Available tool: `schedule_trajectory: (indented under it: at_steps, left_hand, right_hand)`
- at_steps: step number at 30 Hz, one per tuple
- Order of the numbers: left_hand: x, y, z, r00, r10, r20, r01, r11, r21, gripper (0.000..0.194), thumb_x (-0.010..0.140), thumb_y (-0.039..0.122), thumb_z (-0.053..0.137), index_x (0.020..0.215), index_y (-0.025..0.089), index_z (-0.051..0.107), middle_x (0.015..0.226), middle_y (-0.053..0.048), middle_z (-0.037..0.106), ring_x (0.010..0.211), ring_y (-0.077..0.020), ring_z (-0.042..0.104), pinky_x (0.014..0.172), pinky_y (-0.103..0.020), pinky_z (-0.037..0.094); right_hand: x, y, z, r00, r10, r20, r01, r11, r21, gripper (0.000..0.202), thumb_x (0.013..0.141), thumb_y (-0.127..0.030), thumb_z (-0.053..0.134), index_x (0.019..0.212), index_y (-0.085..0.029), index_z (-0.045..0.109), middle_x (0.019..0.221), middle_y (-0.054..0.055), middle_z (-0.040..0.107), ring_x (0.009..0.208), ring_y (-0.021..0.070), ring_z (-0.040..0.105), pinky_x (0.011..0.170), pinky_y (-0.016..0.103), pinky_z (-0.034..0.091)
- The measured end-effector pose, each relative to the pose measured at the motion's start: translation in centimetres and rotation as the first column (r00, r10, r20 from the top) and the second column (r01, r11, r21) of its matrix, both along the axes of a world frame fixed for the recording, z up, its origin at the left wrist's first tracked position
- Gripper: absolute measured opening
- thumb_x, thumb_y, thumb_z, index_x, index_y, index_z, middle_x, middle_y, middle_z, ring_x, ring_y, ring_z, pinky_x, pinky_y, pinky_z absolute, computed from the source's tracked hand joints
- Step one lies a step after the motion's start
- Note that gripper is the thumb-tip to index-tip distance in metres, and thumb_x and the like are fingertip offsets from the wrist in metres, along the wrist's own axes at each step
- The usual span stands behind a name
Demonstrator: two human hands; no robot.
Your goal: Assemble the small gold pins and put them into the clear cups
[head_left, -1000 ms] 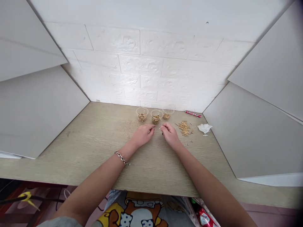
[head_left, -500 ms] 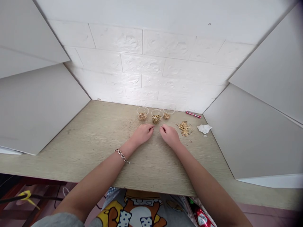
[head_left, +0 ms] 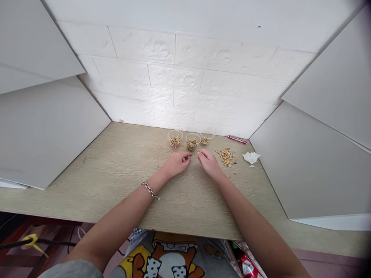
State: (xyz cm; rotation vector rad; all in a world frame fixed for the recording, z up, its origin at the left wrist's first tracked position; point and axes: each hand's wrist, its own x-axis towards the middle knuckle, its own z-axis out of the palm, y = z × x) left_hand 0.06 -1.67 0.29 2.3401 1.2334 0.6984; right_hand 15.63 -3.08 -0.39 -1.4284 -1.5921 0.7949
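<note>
In the middle of the table, my right hand (head_left: 209,163) pinches a thin, shiny metal pin (head_left: 194,156), which points left out of its fingertips. My left hand (head_left: 176,163) faces it, thumb and forefinger apart close to the pin's free end; I cannot tell whether they touch it. Just beyond the hands stand three clear plastic cups: a left cup (head_left: 175,139) with small gold-coloured pieces, a middle cup (head_left: 192,143) with darker brassy ones, and a right cup (head_left: 206,139) with a few more. A pile of slim brass pins (head_left: 227,157) lies right of my right hand.
Tiny bits (head_left: 158,153) are scattered left of the cups. Along the right side lie a crumpled white tissue (head_left: 251,157) and a red stick-shaped packet (head_left: 237,139). A white brick-patterned wall (head_left: 174,85) closes the back, and grey panels (head_left: 52,131) stand on both sides.
The left thumb and forefinger have come apart from a closed pinch. A thin pin now shows between the hands, held at the right fingertips.
</note>
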Motion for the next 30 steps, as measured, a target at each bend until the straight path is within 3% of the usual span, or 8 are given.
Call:
schedule_trajectory:
  at_steps: [6,12,30]
  left_hand:
    - [0.2,-0.4,0.5,0.998,-0.021,0.056,0.021,1.000,0.008,0.028,0.078,0.033,0.041,0.095,0.019,0.058,0.085,-0.001,0.063,0.065,-0.0100,0.053,0.063,-0.021,0.040]
    - [0.1,-0.6,0.9,0.997,-0.072,0.036,0.070,0.995,0.068,0.028,0.082,0.030,0.036,0.080,0.019,0.062,0.071,0.000,0.061,0.062,-0.0100,0.050,0.057,-0.020,0.036]
    - [0.2,-0.6,0.2,0.999,-0.054,0.006,0.053,0.994,0.094,0.028,0.082,0.029,0.038,0.080,0.019,0.064,0.071,-0.001,0.064,0.063,-0.0110,0.054,0.057,-0.020,0.035]
  right_hand:
    - [-0.3,-0.1,-0.4,0.987,0.033,-0.160,-0.039,0.999,-0.036,0.024,0.076,-0.034,0.036,0.058,-0.019,0.040,0.053,-0.005,0.041,0.047,0.0083,0.036,0.050,0.021,0.029]
    - [-0.8,-0.7,-0.2,0.990,0.033,-0.136,-0.038,0.999,-0.033,0.025,0.076,-0.035,0.036,0.057,-0.019,0.040,0.052,-0.005,0.040,0.047,0.0083,0.035,0.049,0.021,0.029]
    - [-1.1,-0.4,-1.1,0.983,0.004,-0.183,-0.018,0.997,-0.078,0.024,0.075,-0.036,0.037,0.058,-0.019,0.041,0.050,-0.005,0.037,0.044,0.0084,0.033,0.046,0.021,0.028]
